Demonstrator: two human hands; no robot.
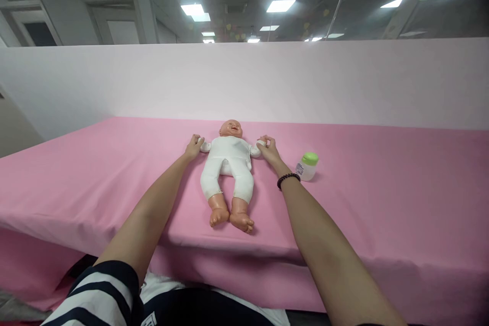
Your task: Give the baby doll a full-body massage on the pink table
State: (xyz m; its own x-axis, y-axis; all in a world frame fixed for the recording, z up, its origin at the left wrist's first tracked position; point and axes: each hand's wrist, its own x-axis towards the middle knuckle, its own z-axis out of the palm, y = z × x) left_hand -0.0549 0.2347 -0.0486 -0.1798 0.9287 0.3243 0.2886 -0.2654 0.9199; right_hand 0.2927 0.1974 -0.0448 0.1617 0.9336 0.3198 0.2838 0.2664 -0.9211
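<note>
A baby doll (230,150) with a white cloth body and bare plastic feet lies on its back, its head toward the wall. My left hand (194,146) is closed round the doll's arm on the left side, near its end. On the other side, my right hand (269,150) pinches the doll's other arm at the wrist, and the doll's small hand shows above my fingers. Both doll arms are stretched out sideways. Just right of my right wrist stands a small translucent bottle (307,167) with a green cap.
A pink cloth (367,193) covers the table and hangs over its front edge, close to my body. Behind the table rises a low white wall (244,81), with glass above it reflecting ceiling lights. Two doors (116,23) show at the upper left.
</note>
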